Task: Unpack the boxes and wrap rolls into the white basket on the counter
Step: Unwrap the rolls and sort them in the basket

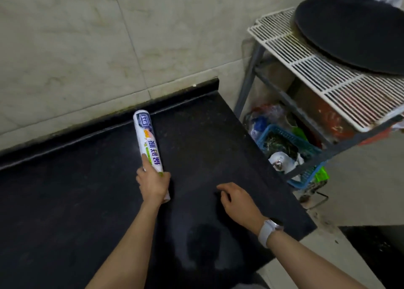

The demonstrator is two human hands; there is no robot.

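A white wrap roll with purple and green print points away from me over the black counter. My left hand grips its near end, index finger laid along the tube. My right hand hovers just above the counter to the right, fingers loosely curled, holding nothing; a white watch sits on that wrist. No white basket or boxes are in view.
A tiled wall backs the counter. Right of the counter stands a metal rack with a white wire shelf and a large black round pan on top. A blue plastic basket with clutter sits on the lower shelf.
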